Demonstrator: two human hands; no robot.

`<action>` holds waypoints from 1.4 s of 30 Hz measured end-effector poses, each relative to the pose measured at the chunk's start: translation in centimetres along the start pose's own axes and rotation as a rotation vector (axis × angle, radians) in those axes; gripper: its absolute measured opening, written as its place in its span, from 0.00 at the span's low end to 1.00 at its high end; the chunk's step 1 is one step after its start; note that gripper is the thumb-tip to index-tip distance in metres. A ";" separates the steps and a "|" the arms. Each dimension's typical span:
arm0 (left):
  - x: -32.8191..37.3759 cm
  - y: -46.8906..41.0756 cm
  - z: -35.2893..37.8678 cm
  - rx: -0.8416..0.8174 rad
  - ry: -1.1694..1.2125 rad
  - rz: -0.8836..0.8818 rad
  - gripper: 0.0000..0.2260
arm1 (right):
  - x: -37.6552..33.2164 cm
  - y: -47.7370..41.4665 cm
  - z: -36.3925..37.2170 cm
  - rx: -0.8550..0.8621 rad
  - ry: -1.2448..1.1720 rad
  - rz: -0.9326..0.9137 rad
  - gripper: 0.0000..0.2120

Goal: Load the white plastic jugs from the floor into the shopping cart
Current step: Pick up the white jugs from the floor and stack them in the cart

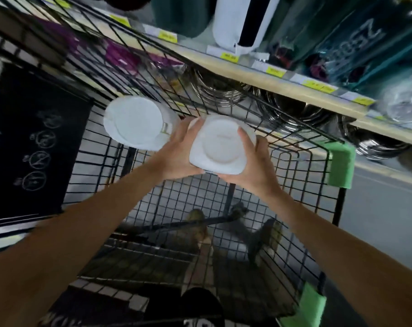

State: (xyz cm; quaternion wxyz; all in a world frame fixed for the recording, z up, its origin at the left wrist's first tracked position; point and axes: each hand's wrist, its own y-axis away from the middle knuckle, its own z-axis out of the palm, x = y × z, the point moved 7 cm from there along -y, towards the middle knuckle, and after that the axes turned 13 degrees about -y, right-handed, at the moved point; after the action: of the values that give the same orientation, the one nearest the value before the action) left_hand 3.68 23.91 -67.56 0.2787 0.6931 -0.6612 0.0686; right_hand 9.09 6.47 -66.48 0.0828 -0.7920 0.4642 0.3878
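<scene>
A white plastic jug (220, 145) hangs inside the black wire shopping cart (301, 175), its squarish base turned toward me. My left hand (176, 152) grips its left side and my right hand (252, 166) grips its right side, fingers curled over the base edge. A second white jug (134, 122) lies in the far left part of the cart, its round base facing me, just left of the held jug. The picture is blurred.
Green pads (340, 166) cover the cart's right corners. A black panel with chalk drawings (35, 149) stands on the left. Store shelves (259, 79) with yellow price tags, metal bowls and dark containers run behind the cart. Grey floor lies to the right.
</scene>
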 end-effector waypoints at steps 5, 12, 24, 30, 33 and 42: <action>-0.7 -0.8 1.6 0.024 -0.096 0.033 0.56 | 1.4 -0.4 1.4 0.014 0.012 -0.036 0.58; -1.3 -0.6 2.2 0.098 -0.193 -0.003 0.53 | 1.0 -0.8 2.1 0.028 0.047 -0.069 0.53; 1.8 1.6 -0.7 -0.029 -0.064 -0.172 0.43 | 0.2 0.0 0.6 -0.181 -0.014 -0.010 0.48; 7.6 2.6 -3.7 -0.005 -0.056 -0.218 0.32 | -1.1 2.7 -5.1 -0.060 -0.153 0.072 0.29; 12.2 2.2 -5.0 -0.027 0.011 -0.176 0.30 | -0.9 5.5 -9.8 0.031 -0.311 0.199 0.25; 32.0 -0.4 -5.6 -0.083 0.090 0.057 0.24 | 6.6 17.0 -24.9 0.396 -0.702 0.363 0.15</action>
State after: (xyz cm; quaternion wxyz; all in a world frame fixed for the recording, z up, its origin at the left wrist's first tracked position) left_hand 9.26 -1.58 -48.18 0.3345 0.6582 -0.6697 0.0800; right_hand 10.62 -19.62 -50.11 0.3163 -0.4869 0.6048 0.5450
